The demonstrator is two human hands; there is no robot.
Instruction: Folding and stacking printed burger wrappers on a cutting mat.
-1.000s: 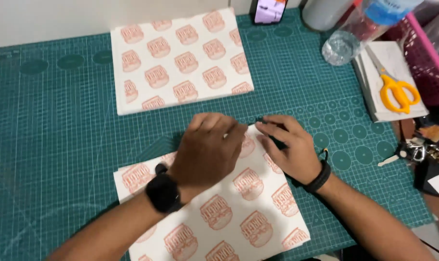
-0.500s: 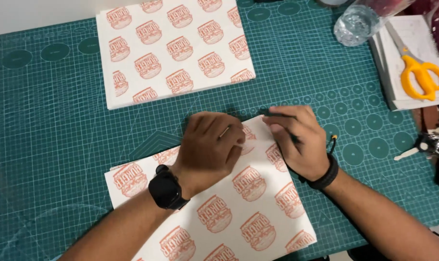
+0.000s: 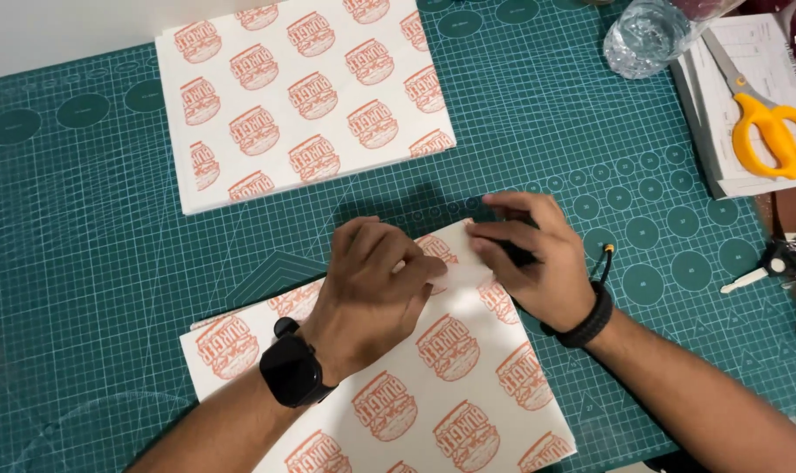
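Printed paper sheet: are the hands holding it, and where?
Both the left hand and right hand pinch the printed sheet at its far corner.

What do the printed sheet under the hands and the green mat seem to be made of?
Printed sheet: thin matte paper, perhaps greaseproof, since its corner folds under the hands.
Green mat: probably rubbery plastic with a dull finish, lying flat and marked with a white grid.

The left hand [image 3: 376, 280] lies flat, palm down, fingers bent; the right hand [image 3: 529, 254] sits close beside it. Both arms reach in from below.
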